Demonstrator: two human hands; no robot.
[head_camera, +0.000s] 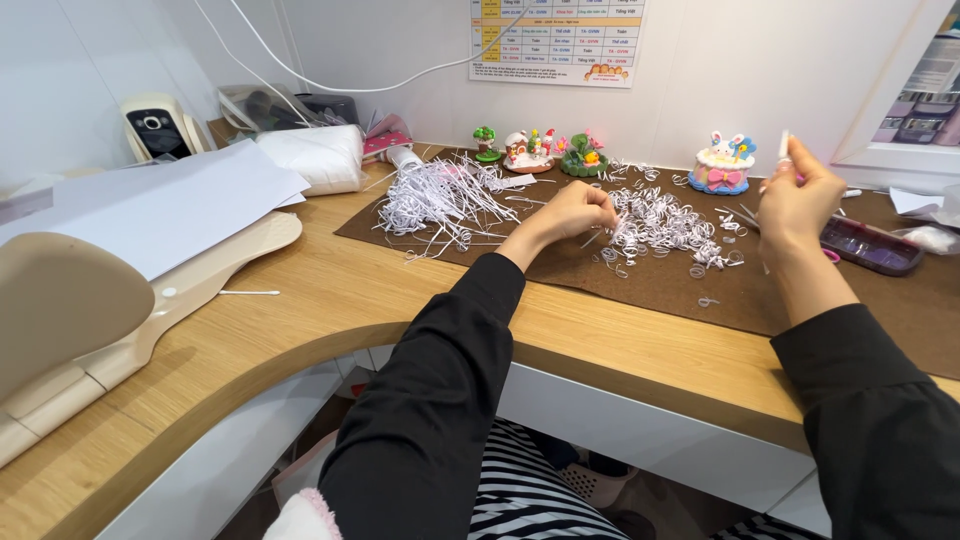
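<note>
Right hand (797, 195) pinches a thin white stick-like tool (784, 146) upright; left hand (575, 212) closes on the curled white paper strips (655, 222), lying between both hands, nearer the left.

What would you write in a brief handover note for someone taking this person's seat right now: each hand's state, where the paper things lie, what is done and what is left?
Left hand: down on the brown mat, fingers closed at the edge of the curled paper pile; what they pinch cannot be made out.
Right hand: raised, pinching a thin white tool upright.
Straight paper strips: heap on the mat's left part.
Done: a large pile of strips already curled.
Left: the straight heap is uncurled.
Nearby: small clay figurines along the wall, a purple case by the right hand.
</note>
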